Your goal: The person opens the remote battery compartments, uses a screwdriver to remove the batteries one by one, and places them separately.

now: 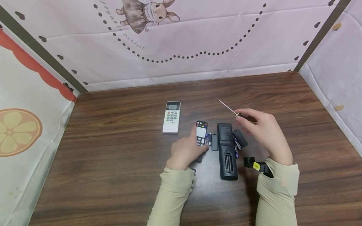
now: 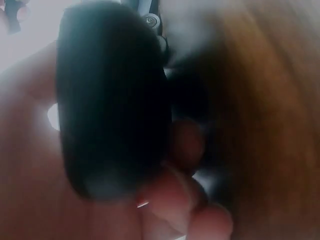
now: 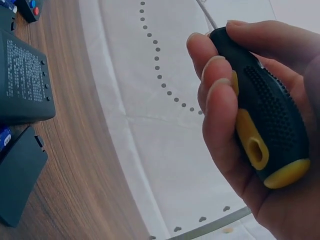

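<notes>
My left hand (image 1: 185,152) grips a small dark remote control (image 1: 201,131), its buttons facing up in the head view. In the left wrist view the dark underside of that remote (image 2: 112,100) fills the middle, blurred, with fingers curled beside it. The right hand (image 1: 266,130) holds a screwdriver (image 1: 227,107), its thin shaft pointing up and left. Its black and yellow handle (image 3: 267,110) lies within the curled fingers in the right wrist view. Between the hands a large black remote (image 1: 225,138) lies face down, battery bay uncovered.
Beside the large remote lie a narrow dark cover (image 1: 214,142) and, to its right, another battery cover (image 1: 240,138). Blue batteries (image 1: 210,139) rest near the left hand, with more batteries (image 1: 237,144) under the right cover. A white remote (image 1: 171,119) lies further back on the wooden table (image 1: 113,150).
</notes>
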A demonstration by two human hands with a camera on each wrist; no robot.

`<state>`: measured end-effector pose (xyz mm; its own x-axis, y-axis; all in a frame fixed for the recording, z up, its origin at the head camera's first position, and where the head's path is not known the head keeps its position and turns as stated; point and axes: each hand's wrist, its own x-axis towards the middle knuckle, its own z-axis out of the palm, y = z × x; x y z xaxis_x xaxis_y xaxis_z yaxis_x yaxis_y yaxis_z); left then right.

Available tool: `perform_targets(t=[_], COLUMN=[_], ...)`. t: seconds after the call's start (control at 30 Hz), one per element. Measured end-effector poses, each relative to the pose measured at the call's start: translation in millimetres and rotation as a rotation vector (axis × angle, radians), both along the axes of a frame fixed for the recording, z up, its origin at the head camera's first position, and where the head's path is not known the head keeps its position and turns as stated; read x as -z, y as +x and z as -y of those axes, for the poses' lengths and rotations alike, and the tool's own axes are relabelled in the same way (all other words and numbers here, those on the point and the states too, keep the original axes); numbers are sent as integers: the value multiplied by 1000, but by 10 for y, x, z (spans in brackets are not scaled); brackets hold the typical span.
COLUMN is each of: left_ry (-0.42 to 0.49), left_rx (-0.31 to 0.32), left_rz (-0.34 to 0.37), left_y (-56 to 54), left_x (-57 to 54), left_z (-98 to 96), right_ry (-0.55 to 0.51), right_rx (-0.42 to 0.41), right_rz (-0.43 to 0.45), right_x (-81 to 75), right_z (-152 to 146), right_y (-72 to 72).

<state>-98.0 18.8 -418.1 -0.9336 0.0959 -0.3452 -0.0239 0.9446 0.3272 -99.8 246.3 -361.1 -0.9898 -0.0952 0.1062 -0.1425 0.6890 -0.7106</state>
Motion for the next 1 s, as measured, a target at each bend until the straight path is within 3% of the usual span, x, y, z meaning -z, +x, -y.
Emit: perform_targets(t=[0.17,0.4,0.67,1.0], left_ry=[-31,-22,-30,34], left_rx=[1,-8,4,-22], left_rz=[46,40,27,56], left_y=[-3,-3,-8,-17], left_x=[-7,-15,-6,11], left_z=[-29,-51,-52,-16], right_ry=[7,54,129,157], right_rx=[8,49,66,-27], right_rz=[-3,41,219,381], right_x=[-8,-29,64,228], right_z=[-19,-22,-178,-331], right_y=[-2,-27,-39,-51])
